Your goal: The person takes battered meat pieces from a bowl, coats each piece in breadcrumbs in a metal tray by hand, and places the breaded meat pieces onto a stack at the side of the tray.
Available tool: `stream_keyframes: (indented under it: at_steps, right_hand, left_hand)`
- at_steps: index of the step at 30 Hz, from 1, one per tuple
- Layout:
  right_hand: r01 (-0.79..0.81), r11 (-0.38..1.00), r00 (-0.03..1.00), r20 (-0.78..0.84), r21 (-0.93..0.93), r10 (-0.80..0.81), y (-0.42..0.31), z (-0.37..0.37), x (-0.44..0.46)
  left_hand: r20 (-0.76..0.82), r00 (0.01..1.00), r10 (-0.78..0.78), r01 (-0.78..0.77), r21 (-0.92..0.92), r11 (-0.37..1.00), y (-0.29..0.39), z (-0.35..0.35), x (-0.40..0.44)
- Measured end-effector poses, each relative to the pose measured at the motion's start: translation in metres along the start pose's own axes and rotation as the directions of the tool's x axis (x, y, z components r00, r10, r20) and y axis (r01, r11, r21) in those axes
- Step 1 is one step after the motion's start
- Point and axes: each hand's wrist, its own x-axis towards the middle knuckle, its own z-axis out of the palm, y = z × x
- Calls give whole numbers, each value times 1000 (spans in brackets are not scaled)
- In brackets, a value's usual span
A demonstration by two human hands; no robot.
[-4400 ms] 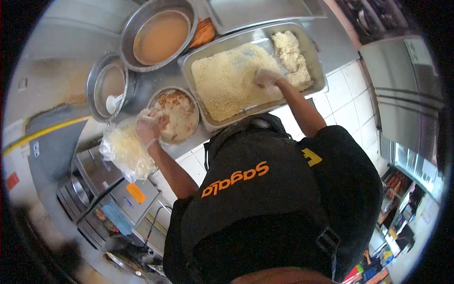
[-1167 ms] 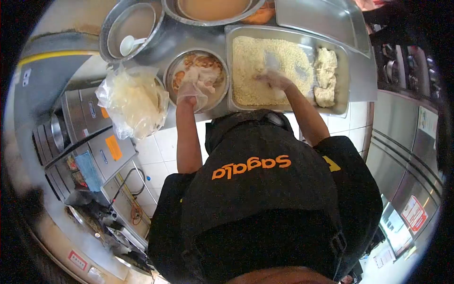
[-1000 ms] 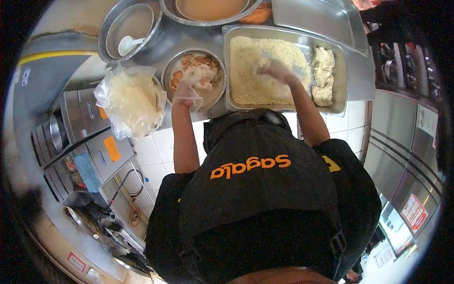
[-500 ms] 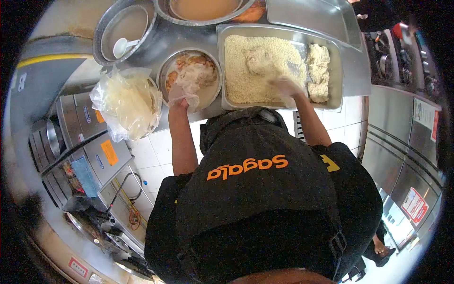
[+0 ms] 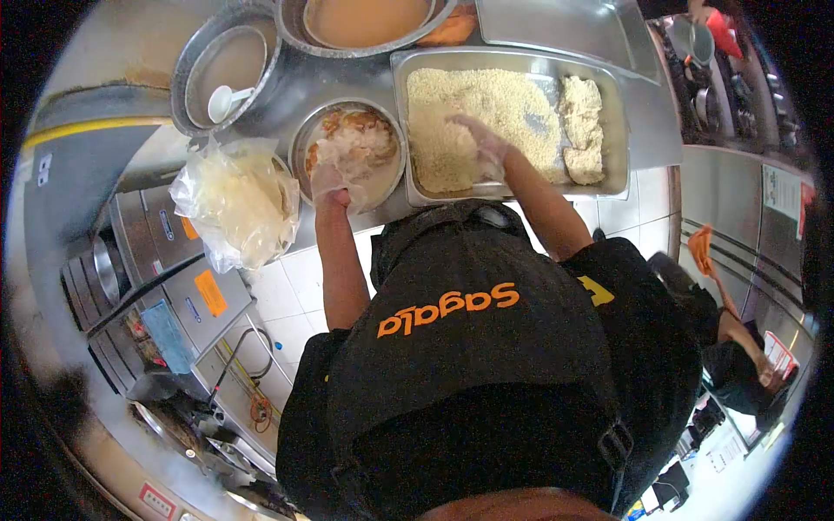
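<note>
My left hand (image 5: 329,184), in a clear plastic glove, reaches over the near rim of a round metal bowl (image 5: 398,174). It touches pale, wet-coated pieces of food (image 5: 356,143), which look like battered meat; its fingertips are hard to make out. Over the yellowish crumbs (image 5: 443,87) in a deep steel tray (image 5: 621,130) is my right hand (image 5: 486,146), also gloved. Its fingers stretch out to the left, slightly blurred, and nothing shows in its grasp. Crumb-coated pieces (image 5: 583,130) lie along the tray's right side.
A plastic bag (image 5: 239,204) of pale contents sits left of the bowl. Behind are a basin (image 5: 184,78) with a white scoop (image 5: 222,102), a basin (image 5: 291,30) of orange-brown liquid and another steel tray (image 5: 565,39). At right, another person's arm (image 5: 738,330) shows near an orange cloth (image 5: 700,247).
My right hand has swept left across the crumbs, from the tray's near middle toward its left part. My left hand stays at the bowl. Another person has come into view at right.
</note>
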Motion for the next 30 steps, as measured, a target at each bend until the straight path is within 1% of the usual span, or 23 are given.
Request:
stream_keyframes:
  at_steps: [1, 2, 3, 5, 7, 8, 9, 10, 11, 12, 14, 16, 18, 20, 21, 22, 24, 25, 26, 27, 28, 29, 30]
  right_hand:
    - [99, 955, 995, 29, -280, -95, -12, -8, 5]
    - [190, 804, 980, 59, -564, -190, -25, -17, 10]
    - [245, 590, 955, 87, -769, -282, -38, -25, 15]
    - [-138, 352, 990, -133, -926, 39, -64, -23, 21]
    - [-113, 274, 987, -139, -955, -76, -31, -25, 39]
    - [-105, 234, 981, -139, -967, -134, -19, -26, 44]
    - [-93, 290, 988, -125, -952, -92, -23, -27, 43]
    - [-80, 343, 993, -105, -936, -54, -33, -31, 42]
    - [-67, 393, 997, -80, -917, -16, -40, -31, 42]
    - [-63, 359, 995, -89, -931, -56, -37, -30, 40]
    - [-39, 281, 983, -87, -959, -160, -41, -29, 51]
    - [38, 238, 966, -25, -970, -259, -30, -35, 69]
    - [153, 222, 936, 69, -963, -346, -12, -52, 83]
    - [212, -1, 944, 205, -977, -259, -19, -51, 87]
    - [239, -107, 945, 256, -965, -202, -24, -50, 81]
    - [327, -120, 939, 337, -937, -76, -25, -60, 94]
    - [10, 241, 977, -41, -971, -209, -38, -65, 89]
    - [-122, 424, 948, -232, -897, -218, -47, -59, 85]
    - [-66, 391, 923, -205, -918, -326, -45, -57, 83]
    - [-22, 352, 884, -183, -936, -430, -36, -59, 81]
    - [7, 314, 836, -166, -950, -523, -27, -62, 75]
    - [-10, 252, 907, -115, -968, -406, -25, -59, 68]
    - [-24, 189, 957, -78, -982, -280, -27, -55, 65]
  left_hand:
    - [-7, 1000, 18, -18, 19, 1000, -8, 2, 5]
    - [-15, 999, 35, -35, 37, 999, -16, 4, 9]
    - [-21, 998, 54, -53, 50, 997, -26, 7, 12]
    - [-47, 995, 87, -84, 65, 994, -46, 12, 18]
    - [-58, 993, 102, -97, 89, 991, -38, 9, 8]
    - [-56, 997, 46, -51, -90, 995, -12, 1, -2]
    - [-33, 999, -21, 10, -314, 950, 21, -8, -19]
    - [48, 991, -122, 124, -647, 752, 64, -19, -42]
    - [123, 975, -183, 202, -834, 514, 98, -29, -59]
    - [169, 961, -221, 240, -905, 352, 122, -36, -71]
    - [5, 995, 103, -69, -715, 696, 91, -30, -57]
    - [-55, 951, 304, -286, -526, 801, 87, -36, -58]
    - [-88, 927, 366, -363, -461, 810, 114, -46, -66]
    - [56, 998, -13, 44, -609, 792, 103, -48, -62]
    - [157, 969, -193, 248, -649, 719, 93, -45, -60]
    - [131, 975, -178, 219, -661, 718, 82, -40, -56]
    - [61, 989, -136, 141, -687, 713, 70, -35, -42]
    - [13, 993, -119, 107, -548, 830, 80, -39, -45]
    - [-29, 995, -93, 74, -389, 918, 88, -45, -52]
    - [3, 996, -89, 89, -151, 985, 105, -52, -58]
    - [34, 996, -86, 82, 97, 992, 122, -59, -64]
    - [118, 984, -135, 76, 407, 910, 145, -69, -68]
    - [180, 966, -188, 19, 673, 739, 159, -72, -68]
